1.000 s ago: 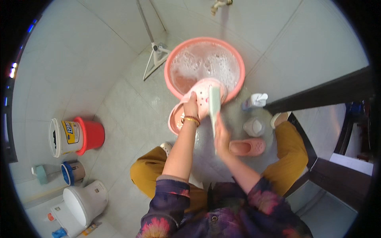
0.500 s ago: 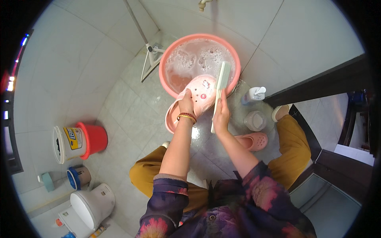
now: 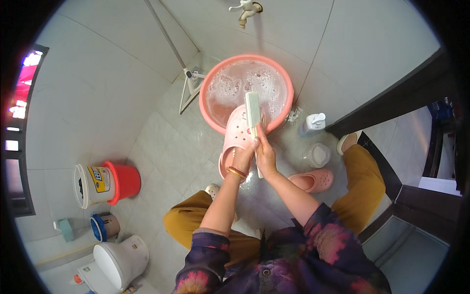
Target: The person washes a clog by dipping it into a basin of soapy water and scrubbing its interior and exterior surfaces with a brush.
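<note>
My left hand (image 3: 243,158) has its fingers inside the opening of a pale pink clog (image 3: 234,131) and grips it. The clog's toe points away from me, over the near rim of a pink basin (image 3: 291,98) of foamy water. My right hand (image 3: 266,156) is closed around the handle of a long, pale green and white scrubbing brush (image 3: 252,109). The brush head lies across the clog's upper and covers part of its right side; I cannot see the bristles. A second pink clog (image 3: 321,180) rests on the wet floor to the right of my right forearm.
Right of the basin stand a white pump bottle (image 3: 312,124) and a clear tub (image 3: 317,155). A tap (image 3: 245,14) juts from the far wall. At left are a metal-legged stand (image 3: 188,87), a red bucket (image 3: 126,180), a white pail (image 3: 92,188), a bin (image 3: 111,227) and a toilet (image 3: 129,257).
The clog has turned more upright, its toe now pointing away from me. The brush has shifted left and tilted onto its upper. Both hands have drawn close together, and the view has tipped upward.
</note>
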{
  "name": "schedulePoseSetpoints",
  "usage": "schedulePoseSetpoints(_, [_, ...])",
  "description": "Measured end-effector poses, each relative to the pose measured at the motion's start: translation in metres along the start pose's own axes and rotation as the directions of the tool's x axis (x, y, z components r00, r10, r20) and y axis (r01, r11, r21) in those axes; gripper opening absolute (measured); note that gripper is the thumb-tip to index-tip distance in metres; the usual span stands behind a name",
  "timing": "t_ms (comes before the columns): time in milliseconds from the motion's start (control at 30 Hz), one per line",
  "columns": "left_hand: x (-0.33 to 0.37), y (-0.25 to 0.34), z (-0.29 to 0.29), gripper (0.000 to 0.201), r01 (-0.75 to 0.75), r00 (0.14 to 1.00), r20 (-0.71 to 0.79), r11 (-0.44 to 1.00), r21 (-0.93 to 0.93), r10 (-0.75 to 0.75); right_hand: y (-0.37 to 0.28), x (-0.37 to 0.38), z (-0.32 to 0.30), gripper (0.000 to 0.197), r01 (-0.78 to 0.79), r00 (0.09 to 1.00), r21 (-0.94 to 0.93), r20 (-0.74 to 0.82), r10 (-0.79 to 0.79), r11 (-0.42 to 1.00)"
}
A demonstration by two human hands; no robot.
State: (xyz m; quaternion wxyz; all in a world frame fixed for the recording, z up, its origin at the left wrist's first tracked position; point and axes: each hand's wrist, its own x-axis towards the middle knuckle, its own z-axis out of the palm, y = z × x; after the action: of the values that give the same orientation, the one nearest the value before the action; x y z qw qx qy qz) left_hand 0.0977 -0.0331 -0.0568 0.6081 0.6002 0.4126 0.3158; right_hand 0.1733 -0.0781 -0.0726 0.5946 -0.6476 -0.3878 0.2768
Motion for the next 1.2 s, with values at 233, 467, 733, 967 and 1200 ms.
schedulePoseSetpoints(233, [0.021, 0.016, 0.001, 0.04, 0.236, 0.946, -0.009, 0.704, -0.669, -0.325, 0.002, -0.039, -0.027, 0.041, -0.291, 0.95, 0.067, 0.139, 0.279, 0.955])
schedulePoseSetpoints(467, [0.017, 0.0, -0.005, 0.041, 0.223, 0.933, -0.001, 0.582, -0.782, -0.359, 0.005, -0.003, -0.008, 0.04, -0.105, 0.99, 0.136, -0.081, 0.117, 0.985])
schedulePoseSetpoints(733, [0.016, 0.0, -0.006, 0.043, 0.171, 0.939, -0.094, 0.686, -0.708, -0.33, -0.001, -0.089, -0.011, 0.044, -0.252, 0.964, 0.148, 0.12, 0.235, 0.956])
schedulePoseSetpoints(967, [0.019, -0.004, -0.005, 0.038, 0.268, 0.925, 0.039, 0.577, -0.772, -0.378, -0.003, 0.025, -0.015, 0.038, -0.107, 0.994, -0.119, 0.021, 0.11, 0.987])
schedulePoseSetpoints(1200, [0.024, 0.006, -0.008, 0.034, 0.273, 0.871, -0.172, 0.746, -0.607, -0.46, -0.008, -0.068, -0.047, 0.059, 0.073, 0.941, -0.572, 0.312, 0.134, 0.817])
